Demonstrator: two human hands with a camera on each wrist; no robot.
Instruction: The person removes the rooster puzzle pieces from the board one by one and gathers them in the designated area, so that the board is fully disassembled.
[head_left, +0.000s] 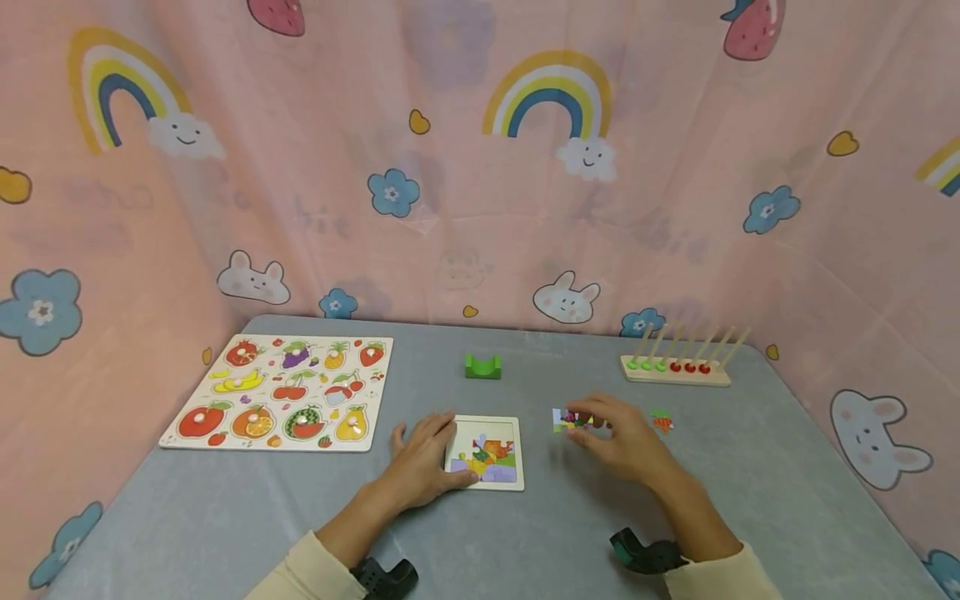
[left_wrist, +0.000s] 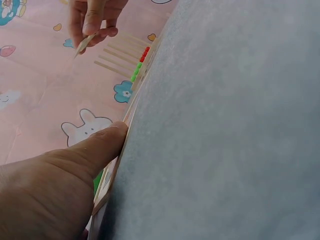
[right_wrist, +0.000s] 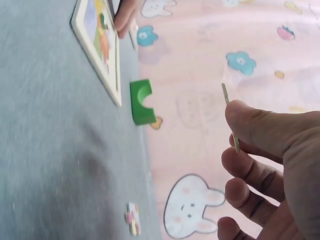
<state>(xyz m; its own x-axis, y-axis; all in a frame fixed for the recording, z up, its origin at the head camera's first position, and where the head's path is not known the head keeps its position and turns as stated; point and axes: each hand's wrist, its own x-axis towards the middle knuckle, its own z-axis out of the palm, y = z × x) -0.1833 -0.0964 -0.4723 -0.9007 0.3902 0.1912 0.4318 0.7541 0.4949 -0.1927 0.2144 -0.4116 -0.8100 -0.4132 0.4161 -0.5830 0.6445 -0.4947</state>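
Note:
My left hand [head_left: 423, 458] grips the left side of a small square wooden puzzle tray [head_left: 520, 429], its thumb along the near edge. Colourful pieces fill the lower right part of the picture in the tray; bare board shows above and left of them. To the right, my right hand [head_left: 626, 437] pinches a thin, flat puzzle piece [head_left: 558, 419] between thumb and fingers, raised above the table. The right wrist view shows this piece [right_wrist: 236, 142] edge-on. Another puzzle piece [head_left: 662, 421], with orange and green on it, lies on the table beyond the right hand.
A large fruit peg puzzle board [head_left: 277, 398] lies at the left. Behind the tray stands a green block [head_left: 483, 367] with a curved notch. A wooden peg rack [head_left: 675, 372] with green and red beads stands at the back right, before a pink patterned curtain [head_left: 465, 250].

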